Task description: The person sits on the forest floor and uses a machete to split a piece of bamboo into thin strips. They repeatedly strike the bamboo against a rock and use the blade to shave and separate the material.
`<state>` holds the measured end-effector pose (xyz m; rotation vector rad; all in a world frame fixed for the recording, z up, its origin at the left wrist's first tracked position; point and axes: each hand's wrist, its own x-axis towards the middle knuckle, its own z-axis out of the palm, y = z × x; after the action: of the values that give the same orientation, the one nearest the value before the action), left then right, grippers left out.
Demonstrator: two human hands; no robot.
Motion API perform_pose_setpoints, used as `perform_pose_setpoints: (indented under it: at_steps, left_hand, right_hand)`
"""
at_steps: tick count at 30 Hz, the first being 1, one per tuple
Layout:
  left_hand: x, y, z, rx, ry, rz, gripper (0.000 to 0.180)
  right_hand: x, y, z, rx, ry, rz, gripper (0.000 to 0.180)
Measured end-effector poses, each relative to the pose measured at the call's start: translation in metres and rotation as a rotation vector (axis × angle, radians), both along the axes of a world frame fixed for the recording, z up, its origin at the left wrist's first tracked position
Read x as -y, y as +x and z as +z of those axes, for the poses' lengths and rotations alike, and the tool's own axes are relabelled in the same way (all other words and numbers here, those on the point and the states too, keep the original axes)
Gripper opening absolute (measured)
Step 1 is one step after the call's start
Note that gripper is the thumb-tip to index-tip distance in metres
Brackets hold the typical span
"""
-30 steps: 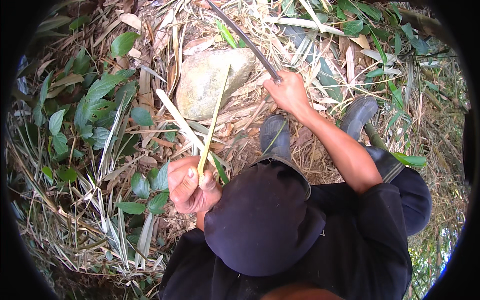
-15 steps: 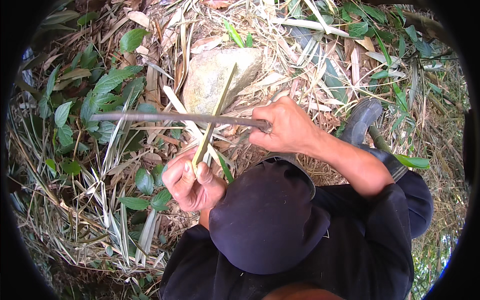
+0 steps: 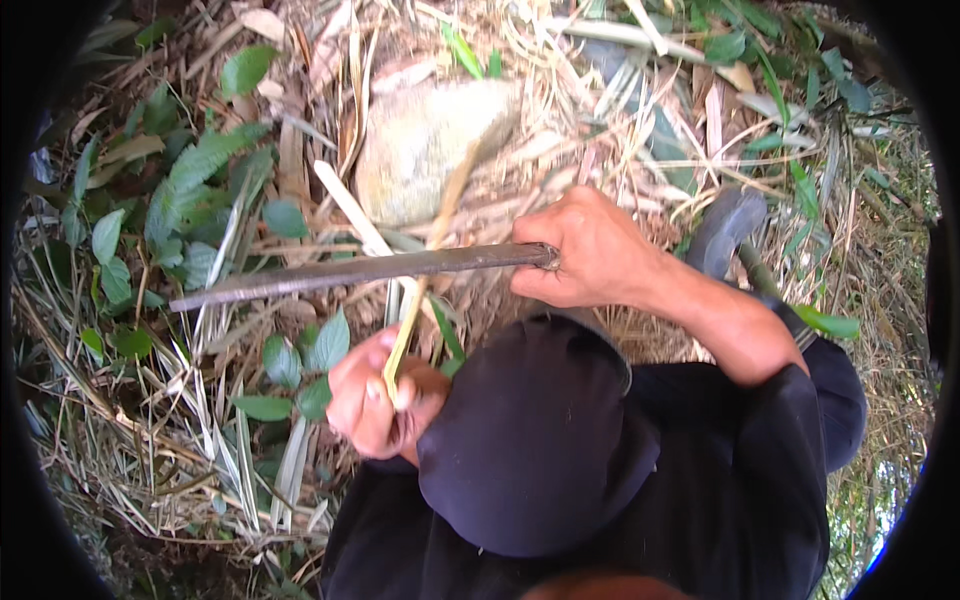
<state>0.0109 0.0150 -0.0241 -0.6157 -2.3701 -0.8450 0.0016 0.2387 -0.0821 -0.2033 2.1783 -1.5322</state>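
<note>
My right hand (image 3: 605,250) is closed around the handle end of a long dark machete (image 3: 340,273), seen nearly edge-on. Its blade stretches to the left and crosses over a thin bamboo strip (image 3: 410,320). Between the thumb and fingers of my left hand (image 3: 375,395) the strip's near end is pinched. From there the strip slants away, and its blurred far end passes in front of a large pale stone (image 3: 415,150). Whether the blade touches the strip I cannot tell. Beneath the blade lies another pale flat strip (image 3: 350,205).
Green leafy plants (image 3: 190,200) grow on the left, amid dry leaves and stalks. My dark cap (image 3: 535,440) fills the lower middle and hides part of my left wrist. A black boot (image 3: 725,235) is at the right, close to a green stem (image 3: 757,270).
My left hand has come slightly nearer my body, drawing the bamboo strip with it. The machete's tip has swung nearer, and the blade now tilts with more of its side showing.
</note>
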Motion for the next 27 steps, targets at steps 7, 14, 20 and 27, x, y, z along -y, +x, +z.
perform_pose_setpoints:
  at_steps: [7,14,20,27]
  left_hand:
    - [0.005,-0.002,-0.005,0.099,0.055,-0.062,0.033]
    - [0.0,-0.003,-0.006,0.108,0.124,-0.084,0.025]
    - [-0.006,0.0,-0.003,0.127,0.156,-0.009,0.021]
    - [-0.003,-0.003,-0.01,0.109,0.258,-0.138,0.023]
  right_hand:
    - [-0.002,-0.011,-0.009,0.129,0.029,-0.121,0.023]
    - [0.01,-0.013,0.003,0.011,-0.077,-0.038,0.022]
    - [0.007,0.0,-0.001,-0.164,-0.188,-0.052,0.022]
    - [-0.009,-0.011,-0.03,0.097,0.064,0.02,0.03]
